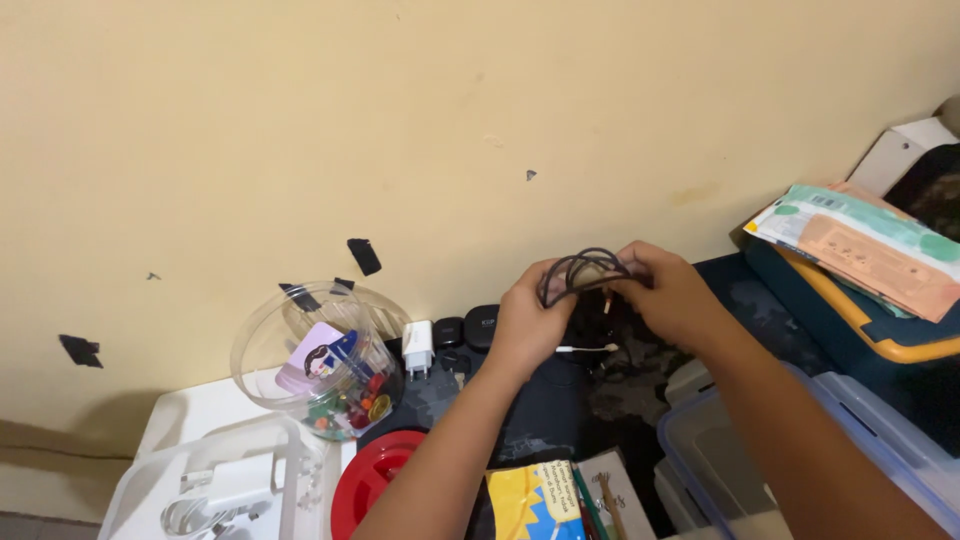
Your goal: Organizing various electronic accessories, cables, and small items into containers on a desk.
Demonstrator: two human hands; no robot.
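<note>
At nine o'clock from my hands I see a clear plastic jar (pixel 318 362) tipped on its side, coloured bits inside, with its red lid (pixel 372 482) lying flat at seven o'clock beside a clear tray holding a white charger (pixel 232 487). A white plug adapter (pixel 417 347) stands just left of my left hand (pixel 525 322). That hand's fingers are curled tight around a coiled dark cable (pixel 583 272), held up over the dark worktop (pixel 545 415) at the middle of the view. My right hand (pixel 672 295) pinches the same coil from the three o'clock side, fingers closed on it. At five o'clock sits a clear storage box (pixel 800 440); at two o'clock, stacked envelopes (pixel 865 248).
</note>
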